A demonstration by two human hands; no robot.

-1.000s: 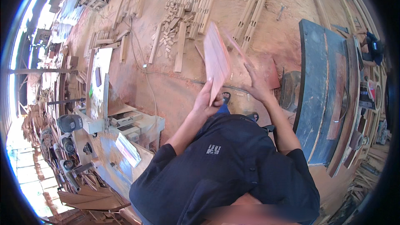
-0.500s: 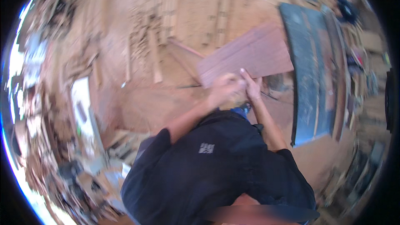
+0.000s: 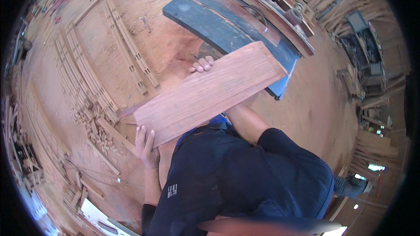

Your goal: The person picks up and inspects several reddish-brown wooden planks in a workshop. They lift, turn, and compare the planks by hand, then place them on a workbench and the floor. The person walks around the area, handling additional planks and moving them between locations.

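Observation:
A wide, flat reddish-brown wooden board (image 3: 210, 94) is held up in front of my body, slanting from lower left to upper right. My left hand (image 3: 147, 147) grips its left end, fingers on the upper face. My right forearm passes beneath the board, and my right hand (image 3: 202, 64) curls its fingertips over the far edge; its palm is hidden underneath. At the left end, a narrow reddish-brown strip (image 3: 129, 112) shows beyond the board; whether it touches the board I cannot tell. The board's right end overlaps the near edge of a blue-grey saw table (image 3: 197, 19) in view.
A wooden fence (image 3: 280, 24) and a curved blade (image 3: 255, 14) are on the saw table. Long notched timbers (image 3: 127, 43) lie on the dusty floor to the left, beside a heap of small offcuts (image 3: 98, 133). A cable (image 3: 100, 179) trails there. Stacked timber (image 3: 376, 148) stands at right.
The view has swung round, so the saw table now sits ahead instead of at the right. My hands, earlier close together at the board's near edge, are now apart at its left end and far edge.

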